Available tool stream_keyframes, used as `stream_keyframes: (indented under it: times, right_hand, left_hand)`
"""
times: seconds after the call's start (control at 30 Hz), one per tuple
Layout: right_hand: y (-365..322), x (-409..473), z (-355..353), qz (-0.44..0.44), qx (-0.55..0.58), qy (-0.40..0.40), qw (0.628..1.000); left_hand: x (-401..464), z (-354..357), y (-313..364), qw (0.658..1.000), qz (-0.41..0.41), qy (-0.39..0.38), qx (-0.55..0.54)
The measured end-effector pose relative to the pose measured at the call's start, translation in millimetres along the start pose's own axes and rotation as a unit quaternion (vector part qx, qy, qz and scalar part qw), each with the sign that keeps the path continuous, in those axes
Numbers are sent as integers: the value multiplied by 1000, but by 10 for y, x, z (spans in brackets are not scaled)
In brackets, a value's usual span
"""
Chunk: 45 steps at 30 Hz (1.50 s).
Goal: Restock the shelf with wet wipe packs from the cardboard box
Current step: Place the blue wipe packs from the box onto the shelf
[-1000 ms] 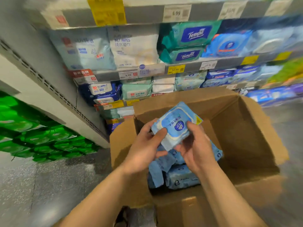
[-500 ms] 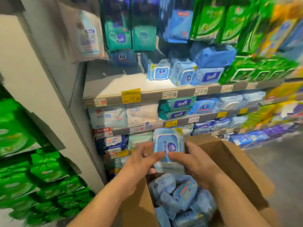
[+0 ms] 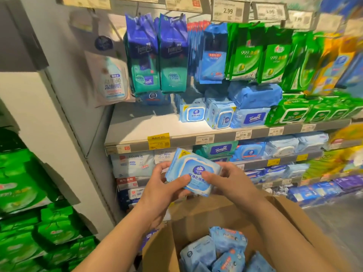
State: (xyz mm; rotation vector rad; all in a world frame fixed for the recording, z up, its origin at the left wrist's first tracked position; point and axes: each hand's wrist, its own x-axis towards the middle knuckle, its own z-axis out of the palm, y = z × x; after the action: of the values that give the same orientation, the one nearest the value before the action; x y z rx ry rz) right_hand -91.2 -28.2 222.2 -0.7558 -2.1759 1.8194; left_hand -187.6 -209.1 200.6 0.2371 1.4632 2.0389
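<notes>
I hold one light blue wet wipe pack (image 3: 193, 170) with a round blue logo in front of me, above the open cardboard box (image 3: 198, 216). My left hand (image 3: 165, 185) grips its left side and my right hand (image 3: 225, 179) grips its right side. Several more blue packs (image 3: 216, 250) lie loose in the box below. The grey shelf (image 3: 141, 130) above my hands has a bare stretch on its left, beside two matching light blue packs (image 3: 193, 114) standing near its middle.
Tall blue, teal and green packs (image 3: 172, 54) hang on hooks above the shelf. Green packs (image 3: 298, 112) fill the shelf's right part. Lower shelves (image 3: 255, 152) hold more wipes. A white side panel (image 3: 49, 118) and stacked green packs (image 3: 23, 193) stand at the left.
The view has swung up from the box to the shelves. Both hands have lifted the pack out of the box and hold it higher, now in front of the lower shelves.
</notes>
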Motion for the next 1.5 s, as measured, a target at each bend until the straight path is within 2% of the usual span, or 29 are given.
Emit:
stream_keyframes:
  times: [0.13, 0.33, 0.53, 0.7, 0.97, 1.2, 1.27, 1.37, 1.5]
  right_hand:
    - [-118, 307, 119, -32, 24, 22, 999]
    - [-491, 1150, 177, -88, -44, 85, 992]
    - [-683, 2039, 126, -116, -112, 151, 975]
    - [-624, 2428, 208, -121, -144, 220, 957]
    - [-322, 2573, 434, -149, -262, 246, 921]
    - [-296, 2568, 509, -107, -233, 232, 938]
    - [-314, 2528, 506, -93, -227, 241, 939]
    - [-343, 2411, 493, -88, -220, 225, 945]
    - [-325, 2201, 461, -119, -217, 222, 943]
  left_hand:
    - [416, -3, 147, 998, 43, 13, 42]
    - [1325, -58, 613, 953, 132, 54, 268]
    - [2168, 53, 924, 918, 145, 26, 368]
    - [2565, 147, 1000, 868, 119, 25, 481]
    - [2918, 60, 944, 844, 57, 27, 533]
    - [2939, 210, 848, 903, 38, 52, 424]
    - [2900, 255, 858, 909, 37, 37, 414]
    - [2833, 260, 866, 905, 27, -1, 424]
    - [2619, 253, 935, 880, 55, -11, 471]
